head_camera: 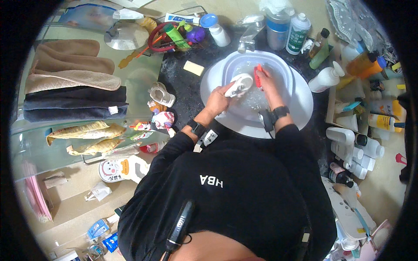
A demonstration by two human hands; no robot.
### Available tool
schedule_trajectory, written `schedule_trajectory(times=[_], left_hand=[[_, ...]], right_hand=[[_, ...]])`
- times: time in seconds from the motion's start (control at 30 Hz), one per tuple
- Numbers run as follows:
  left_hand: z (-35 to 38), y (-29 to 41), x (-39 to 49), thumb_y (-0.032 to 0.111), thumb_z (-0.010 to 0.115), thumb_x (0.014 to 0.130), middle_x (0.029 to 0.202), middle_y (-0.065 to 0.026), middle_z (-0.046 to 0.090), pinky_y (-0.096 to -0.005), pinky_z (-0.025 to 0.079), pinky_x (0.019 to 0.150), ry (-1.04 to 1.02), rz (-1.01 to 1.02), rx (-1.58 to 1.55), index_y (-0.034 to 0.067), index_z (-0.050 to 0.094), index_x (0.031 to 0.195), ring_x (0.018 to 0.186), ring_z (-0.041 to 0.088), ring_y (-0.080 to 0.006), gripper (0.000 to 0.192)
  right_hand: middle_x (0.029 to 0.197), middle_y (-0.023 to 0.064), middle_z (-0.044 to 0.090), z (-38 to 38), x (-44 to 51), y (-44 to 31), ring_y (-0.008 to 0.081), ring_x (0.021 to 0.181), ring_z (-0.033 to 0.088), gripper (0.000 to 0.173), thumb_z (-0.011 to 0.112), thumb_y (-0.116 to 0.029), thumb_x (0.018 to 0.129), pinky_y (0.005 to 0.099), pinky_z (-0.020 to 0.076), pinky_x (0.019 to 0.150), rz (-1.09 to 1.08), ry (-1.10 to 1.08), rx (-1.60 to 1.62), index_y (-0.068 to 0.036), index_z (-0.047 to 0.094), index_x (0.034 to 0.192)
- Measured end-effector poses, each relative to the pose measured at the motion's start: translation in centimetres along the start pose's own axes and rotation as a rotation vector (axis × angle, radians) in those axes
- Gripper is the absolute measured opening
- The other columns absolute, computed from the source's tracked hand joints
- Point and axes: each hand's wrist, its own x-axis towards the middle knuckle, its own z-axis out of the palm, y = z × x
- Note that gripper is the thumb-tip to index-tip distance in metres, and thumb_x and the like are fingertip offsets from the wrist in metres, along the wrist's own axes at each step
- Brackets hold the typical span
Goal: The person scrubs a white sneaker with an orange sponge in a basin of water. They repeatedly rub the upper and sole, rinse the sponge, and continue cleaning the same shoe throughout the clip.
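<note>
My left hand [219, 101] grips a small white shoe [241, 85], its pale sole turned upward, over the left part of a plastic basin [286, 70]. In my right hand [268, 81] is a red scrubbing brush [258, 77], held just right of the shoe and apart from it. The basin holds cloudy water [256, 102] and sits in a white washbasin [303, 98] below a metal faucet [249, 37]. A second small white shoe [162, 94] rests at the left edge of the dark counter [187, 104]. A pale yellow bar of soap [194, 68] lies behind it.
Behind the washbasin stand a spray can [297, 34] and a lidded container [277, 31]. A white pump bottle [326, 77] is at its right. Folded brown towels [72, 65] and dark cloths [75, 104] lie on a glass shelf at left. Bottles crowd the right side.
</note>
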Motion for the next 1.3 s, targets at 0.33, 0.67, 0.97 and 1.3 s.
schedule_trajectory(times=[0.33,0.67,0.97,1.3], left_hand=[[1.0,-1.7,-0.9,0.006,0.068,0.071,0.106,-0.0115,0.065,-0.0394,0.048,0.088,0.118,0.310,0.108,0.026,0.060,0.126,0.099,0.059,-0.0321,0.060],[-0.9,-1.4,-1.0,-0.001,0.070,0.077,0.125,-0.0090,0.056,-0.0313,0.041,0.099,-0.021,0.071,-0.362,0.012,0.051,0.135,0.117,0.053,-0.0209,0.062],[-2.2,-1.3,-1.0,-0.003,0.073,0.075,0.138,-0.0103,0.047,-0.0331,0.033,0.108,-0.015,0.062,-0.496,0.009,0.036,0.143,0.132,0.041,-0.0223,0.078],[-1.1,-2.1,-0.6,0.015,0.074,0.074,0.121,-0.0124,0.059,-0.0435,0.044,0.092,0.137,-0.052,0.437,0.018,0.053,0.132,0.109,0.055,-0.0327,0.062]], right_hand=[[0.110,0.0030,0.064,0.1,0.7,-1.1,0.0130,0.094,0.059,0.045,0.060,-0.035,0.088,0.0286,0.0456,0.079,0.032,-0.143,-0.048,-0.012,0.059,0.127],[0.100,0.0155,0.066,-1.8,1.7,-0.2,0.0310,0.098,0.063,0.045,0.065,-0.032,0.084,0.0407,0.0476,0.084,-0.091,-0.056,-0.670,-0.013,0.060,0.124],[0.130,0.0168,0.047,-4.4,1.5,9.0,0.0342,0.114,0.051,0.070,0.067,-0.028,0.081,0.0412,0.0455,0.091,-0.529,0.228,-1.522,-0.015,0.037,0.142],[0.113,0.0131,0.061,0.1,-4.6,2.1,0.0241,0.101,0.059,0.050,0.069,-0.031,0.084,0.0358,0.0469,0.087,-0.290,-0.139,-0.231,-0.009,0.056,0.127]])
